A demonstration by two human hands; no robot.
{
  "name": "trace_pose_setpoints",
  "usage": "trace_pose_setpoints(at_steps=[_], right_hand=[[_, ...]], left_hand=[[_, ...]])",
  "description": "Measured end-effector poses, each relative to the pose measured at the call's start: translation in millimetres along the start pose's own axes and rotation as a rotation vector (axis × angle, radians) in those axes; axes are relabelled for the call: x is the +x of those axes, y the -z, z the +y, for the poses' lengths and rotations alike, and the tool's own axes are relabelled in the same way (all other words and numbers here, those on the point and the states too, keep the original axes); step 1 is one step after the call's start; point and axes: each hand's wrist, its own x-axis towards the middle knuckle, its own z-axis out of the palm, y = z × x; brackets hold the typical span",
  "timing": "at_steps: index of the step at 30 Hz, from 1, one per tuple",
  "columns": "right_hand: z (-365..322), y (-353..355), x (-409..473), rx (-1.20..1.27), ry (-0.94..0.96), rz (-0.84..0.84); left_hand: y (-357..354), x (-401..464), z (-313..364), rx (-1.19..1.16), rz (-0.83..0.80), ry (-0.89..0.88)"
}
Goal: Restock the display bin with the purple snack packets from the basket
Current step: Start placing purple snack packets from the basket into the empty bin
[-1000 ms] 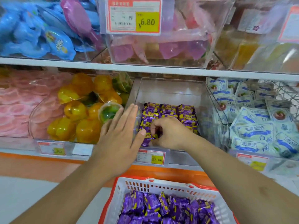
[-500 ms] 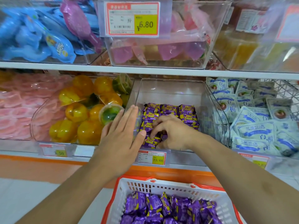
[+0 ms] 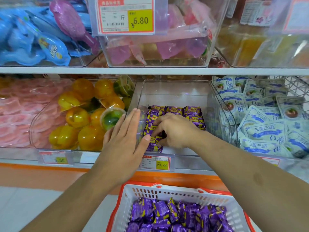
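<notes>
Purple snack packets (image 3: 173, 113) with yellow print are laid in rows at the left of the clear display bin (image 3: 175, 91). More are heaped in the near white basket (image 3: 167, 193).

Clear glossy plastic display bin (image 3: 175, 91); shiny foil-like purple snack packets (image 3: 192, 113); white slotted plastic basket (image 3: 167, 192).

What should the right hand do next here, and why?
Probably let go and reach back to the basket. The right hand is setting purple packets into the display bin, which has space behind them; the left hand lies flat at its side.
</notes>
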Motion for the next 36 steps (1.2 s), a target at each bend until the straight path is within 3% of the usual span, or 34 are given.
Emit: trace_pose_setpoints(at_steps=[11,16,22,25,28,36], right_hand=[[11,-2,-8,0.044,0.054,0.014],[8,8,-42,0.147,0.076,0.146],[-37,21,-106,0.240,0.145,0.393],[-59,-6,-138,0.258,0.146,0.265],[-72,-53,-162,0.199,0.105,0.041],[-109,-174,-179,0.177,0.032,-0.371]], left_hand=[[8,-3,4,-0.014,-0.058,0.036],[19,-24,5,-0.016,-0.058,0.008],[31,-67,6,-0.013,0.113,0.003],[14,-91,11,0.004,0.064,-0.021],[-20,-127,7,0.022,-0.135,0.035],[-111,-207,-37,-0.026,-0.616,0.470]])
